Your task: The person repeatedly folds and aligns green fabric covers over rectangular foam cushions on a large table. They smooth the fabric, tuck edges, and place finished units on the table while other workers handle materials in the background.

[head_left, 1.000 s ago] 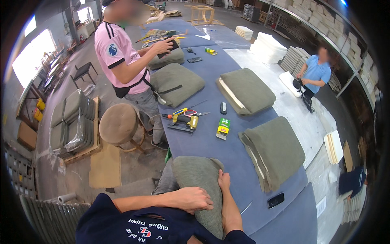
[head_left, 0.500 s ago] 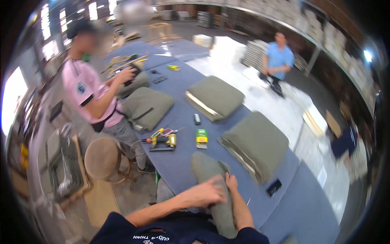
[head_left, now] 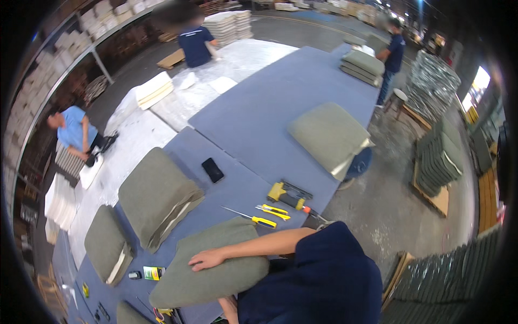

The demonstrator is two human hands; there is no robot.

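Note:
A grey-green upholstered cushion (head_left: 216, 281) lies in front of my body at the table's near edge. My right hand (head_left: 209, 259) rests on its upper face with the fingers stretched out. Past the cushion's lower edge, part of my left hand (head_left: 229, 310) shows, its fingers hidden beneath the cushion. Close to my right forearm are a screwdriver (head_left: 264, 222) with a yellow handle, a yellow cutter knife (head_left: 274, 211) and a yellow-and-black staple gun (head_left: 288, 195) with a hose. Left of the cushion lie a green-and-yellow box (head_left: 154, 272) and a small dark object (head_left: 135, 275).
More grey-green cushions (head_left: 156, 191) lie about the blue-covered table (head_left: 259, 108), with a black phone (head_left: 212, 170) between them. Three people work beyond: in light blue (head_left: 78, 129), in navy (head_left: 195, 46), and at the far right (head_left: 396, 51). Stacked cushions (head_left: 440, 156) stand on the floor.
My view has swung to the right. The cushion, narrow and edge-on before, now shows its broad face. My right hand has moved from its edge onto that face; the left has gone underneath.

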